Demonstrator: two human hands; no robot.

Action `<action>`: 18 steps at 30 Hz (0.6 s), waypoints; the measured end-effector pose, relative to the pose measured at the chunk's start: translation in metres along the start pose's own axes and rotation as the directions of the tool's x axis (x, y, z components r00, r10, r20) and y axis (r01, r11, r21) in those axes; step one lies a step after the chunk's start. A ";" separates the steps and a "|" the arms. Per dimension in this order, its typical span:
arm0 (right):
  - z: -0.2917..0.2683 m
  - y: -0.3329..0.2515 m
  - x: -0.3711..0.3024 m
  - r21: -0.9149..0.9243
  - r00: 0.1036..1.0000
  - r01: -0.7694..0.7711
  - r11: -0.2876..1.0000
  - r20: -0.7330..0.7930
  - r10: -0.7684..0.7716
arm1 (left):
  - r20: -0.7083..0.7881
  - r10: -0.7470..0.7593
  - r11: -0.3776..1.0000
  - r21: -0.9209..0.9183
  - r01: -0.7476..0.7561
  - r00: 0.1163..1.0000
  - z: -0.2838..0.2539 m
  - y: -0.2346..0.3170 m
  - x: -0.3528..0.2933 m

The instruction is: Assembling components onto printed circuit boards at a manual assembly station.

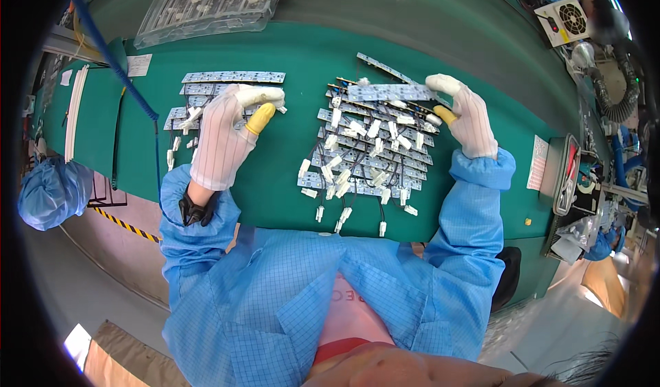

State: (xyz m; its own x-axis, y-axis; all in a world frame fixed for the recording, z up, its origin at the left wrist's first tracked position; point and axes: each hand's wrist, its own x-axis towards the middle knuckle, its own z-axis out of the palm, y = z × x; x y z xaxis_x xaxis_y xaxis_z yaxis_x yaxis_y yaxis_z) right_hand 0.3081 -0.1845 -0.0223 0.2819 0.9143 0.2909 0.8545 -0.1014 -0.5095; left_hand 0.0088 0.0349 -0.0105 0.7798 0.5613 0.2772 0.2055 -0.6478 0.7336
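Light strip [385, 93] seems pinched at its 3 o'clock end by right hand [472, 120]; crowded connectors [373, 128] could be snagged. Left hand [223, 139] narrowed; contents unclear.

Two hands, one left hand [225, 139] and one right hand [474, 122]; two yellow finger covers [261, 119]; two groups of light strips [234, 77], at least four left, more right; over twenty white plugs [336, 117]; one clear tray [206, 37].

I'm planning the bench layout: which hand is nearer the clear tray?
Left. The left hand is on the near side of the tray, by the smaller strip pile; the right hand is farther off, to the tray's right, at a strip's end.
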 end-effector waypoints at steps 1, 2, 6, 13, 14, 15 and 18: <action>-0.007 -0.008 0.001 0.071 0.993 -0.116 0.991 -0.002 0.116 | 0.006 0.005 1.000 -0.005 -0.005 1.000 0.001 0.000 -0.001; -0.011 -0.012 0.001 0.143 0.973 -0.229 0.963 0.003 0.230 | 0.014 0.006 1.000 -0.026 -0.006 1.000 0.003 0.000 -0.001; -0.002 0.004 0.005 0.149 0.919 -0.308 0.940 -0.211 0.334 | 0.051 0.040 0.999 -0.026 -0.039 0.998 0.010 0.002 -0.002; 0.025 -0.011 0.019 -0.365 0.999 -0.011 0.931 -0.053 -0.009 | 0.097 0.162 0.987 0.000 -0.163 0.982 0.018 0.011 0.002; 0.024 -0.010 0.018 -0.095 0.996 -0.068 0.993 -0.066 0.062 | 0.098 0.164 0.986 0.001 -0.164 0.982 0.018 0.015 0.002; 0.020 -0.011 0.017 0.183 0.989 -0.121 0.976 -0.059 0.134 | 0.094 0.157 0.988 -0.006 -0.157 0.983 0.017 0.020 0.001; 0.001 -0.045 0.007 0.746 0.925 0.037 0.665 -0.278 0.260 | 0.088 0.115 0.992 -0.065 -0.110 0.989 0.013 0.019 -0.004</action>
State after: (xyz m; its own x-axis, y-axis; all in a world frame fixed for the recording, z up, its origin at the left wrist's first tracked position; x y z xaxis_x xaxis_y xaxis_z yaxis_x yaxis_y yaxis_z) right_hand 0.2711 -0.1729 0.0022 0.6039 0.7104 0.3615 0.2529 0.2593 -0.9321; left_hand 0.0174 0.0137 -0.0063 0.8474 0.4352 0.3042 0.0798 -0.6708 0.7373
